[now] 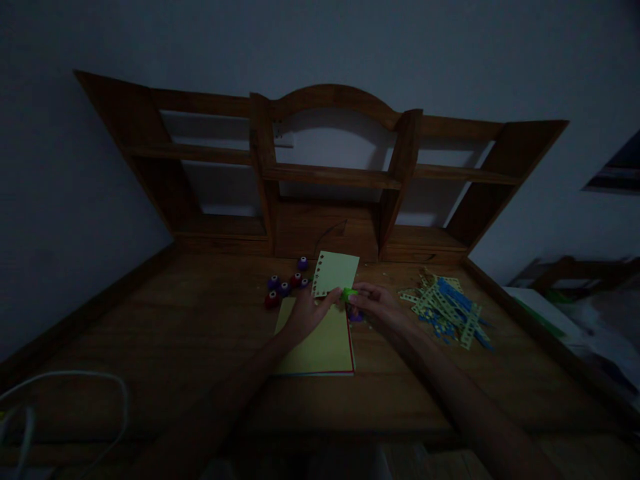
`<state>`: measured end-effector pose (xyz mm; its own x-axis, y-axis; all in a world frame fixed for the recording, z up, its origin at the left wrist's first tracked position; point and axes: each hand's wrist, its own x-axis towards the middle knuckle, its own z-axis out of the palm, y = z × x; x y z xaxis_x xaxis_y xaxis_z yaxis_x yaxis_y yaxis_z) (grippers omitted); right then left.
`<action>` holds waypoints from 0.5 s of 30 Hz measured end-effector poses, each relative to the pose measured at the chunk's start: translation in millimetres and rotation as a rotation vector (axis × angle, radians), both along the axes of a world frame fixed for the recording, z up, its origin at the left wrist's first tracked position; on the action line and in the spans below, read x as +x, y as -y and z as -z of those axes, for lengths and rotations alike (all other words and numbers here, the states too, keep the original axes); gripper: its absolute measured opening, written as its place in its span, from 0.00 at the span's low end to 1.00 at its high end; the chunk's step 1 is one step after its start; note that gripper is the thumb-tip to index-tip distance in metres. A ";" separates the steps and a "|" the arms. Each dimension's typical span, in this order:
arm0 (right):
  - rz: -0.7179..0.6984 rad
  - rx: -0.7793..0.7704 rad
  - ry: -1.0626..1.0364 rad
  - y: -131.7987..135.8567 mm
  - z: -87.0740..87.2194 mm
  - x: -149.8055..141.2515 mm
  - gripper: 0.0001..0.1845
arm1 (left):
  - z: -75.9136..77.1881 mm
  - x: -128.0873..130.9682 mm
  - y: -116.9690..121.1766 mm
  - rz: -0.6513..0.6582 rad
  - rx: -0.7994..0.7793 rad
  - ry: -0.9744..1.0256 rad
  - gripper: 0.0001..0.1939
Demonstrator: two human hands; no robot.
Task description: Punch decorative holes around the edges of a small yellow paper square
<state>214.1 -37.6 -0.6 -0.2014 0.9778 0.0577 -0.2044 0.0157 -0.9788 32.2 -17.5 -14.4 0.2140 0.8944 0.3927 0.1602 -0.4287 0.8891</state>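
Observation:
A small bright green piece (349,294) is held above the pad between my two hands; its exact kind is too dark and small to make out. My right hand (379,305) pinches it between thumb and fingers. From the other side, the thumb of my left hand (306,315) reaches its left end, and the remaining left fingers are mostly hidden. Below lies a yellow paper pad (320,343) with a red edge. A pale loose sheet (337,272) with holes down its left side lies just beyond. Partly under my right hand sits a purple object (356,317).
Several purple and red round pieces (273,299) with pale tops stand left of the sheet. On the right lies a pile of yellow and blue perforated strips (445,310). A wooden shelf unit (330,177) closes off the back. A white cable (75,373) curls at front left.

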 end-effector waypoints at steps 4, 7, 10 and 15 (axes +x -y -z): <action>-0.014 -0.007 -0.001 -0.1 0.9 -0.4 0.18 | -0.6 0.0 -0.6 -0.011 0.011 -0.006 0.14; -0.010 -0.015 -0.002 -0.8 4.0 0.1 0.18 | -0.3 0.6 -1.5 -0.006 0.025 0.003 0.14; -0.018 -0.011 0.008 -1.3 7.6 0.6 0.18 | -0.1 1.2 -1.6 0.003 0.042 0.015 0.14; -0.036 -0.001 0.041 -1.1 10.2 2.5 0.19 | -0.7 1.5 -0.1 -0.002 0.045 0.013 0.15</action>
